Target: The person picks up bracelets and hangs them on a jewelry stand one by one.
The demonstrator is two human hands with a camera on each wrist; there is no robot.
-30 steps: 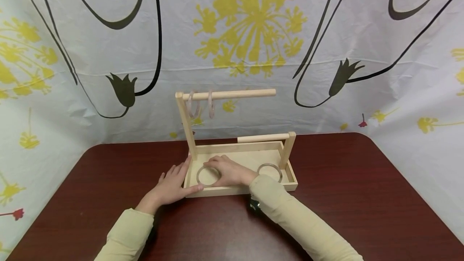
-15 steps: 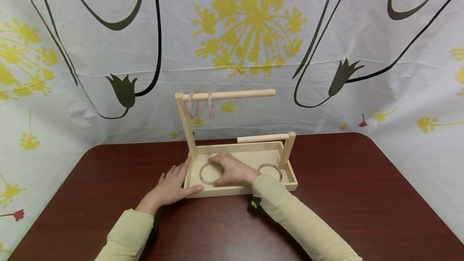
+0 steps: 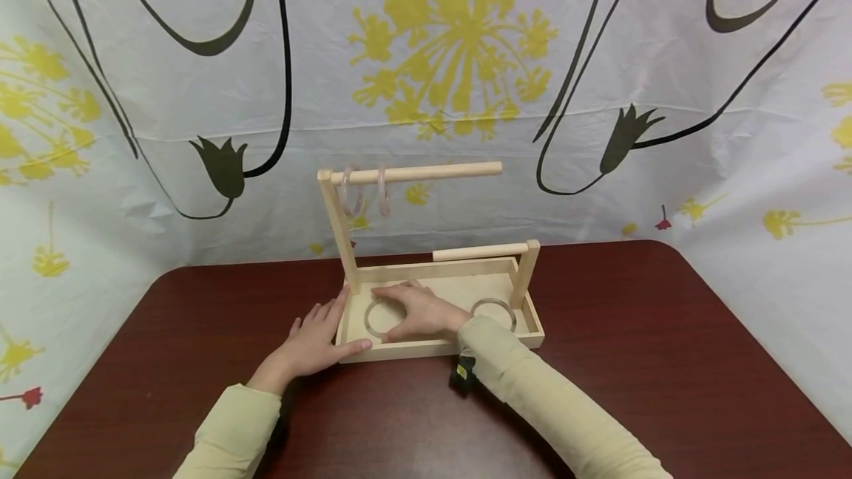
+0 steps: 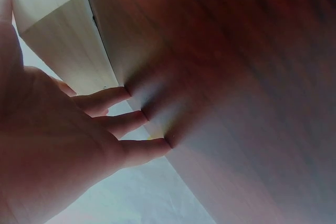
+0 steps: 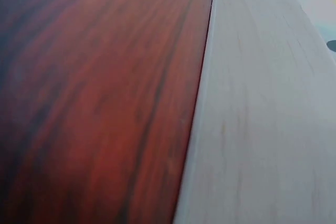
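A pale wooden tray point(image 3: 426, 350) stands on the table, with a tall post and bar point(image 3: 426, 172) at its left and a shorter bar point(image 3: 479, 251) at its right. Two pinkish translucent bangles point(image 3: 384, 194) hang from the tall bar. Inside the tray, my right hand point(image 3: 422, 313) spans a bangle point(image 3: 367, 320) lying flat at the left, fingers at its far side and thumb at its near side. Another bangle point(image 3: 494, 301) lies at the right, partly behind the right wrist. My left hand point(image 3: 309, 342) braces the tray's left front corner, its fingers spread and its thumb on the front wall.
The dark red-brown table point(image 3: 632, 346) extends around the tray. Behind it hangs a white curtain point(image 3: 299, 220) with yellow flowers and dark stems. In the right wrist view, the tray's front wall point(image 5: 257, 103) hides the right hand.
The bangle under my right hand shifted slightly right at first. Since then the right hand has moved a little left over it. The left hand stays in place.
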